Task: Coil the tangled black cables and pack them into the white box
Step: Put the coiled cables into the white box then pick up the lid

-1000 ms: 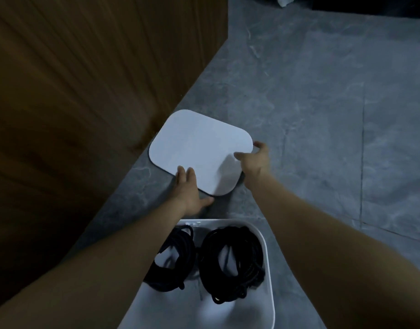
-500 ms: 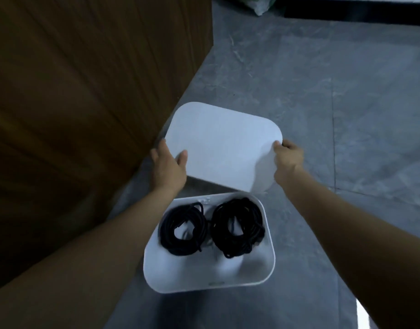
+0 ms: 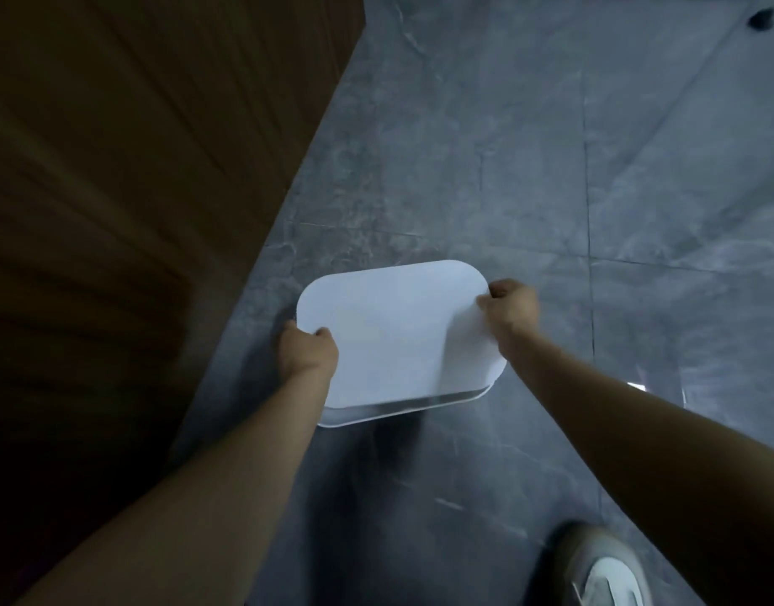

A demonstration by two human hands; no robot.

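Closing stage: left hand [image 3: 307, 352] and right hand [image 3: 511, 309] each grip an edge of the white lid [image 3: 394, 332] over the white box [image 3: 402, 411] on the floor [image 3: 464, 177]. Cables are hidden, presumably packed inside; seating the lid appears all that remains.

Open floor right and top, wood panel walls off the left.

Your wooden panel [image 3: 127, 203] fills the left of the frame, running close to the white box [image 3: 367, 415] and leaving only a thin strip there. The lid [image 3: 394, 330] covers the box top, so there's no way in from above. The grey tiled floor [image 3: 551, 168] is free upper right; your shoe [image 3: 608, 570] sits lower right.
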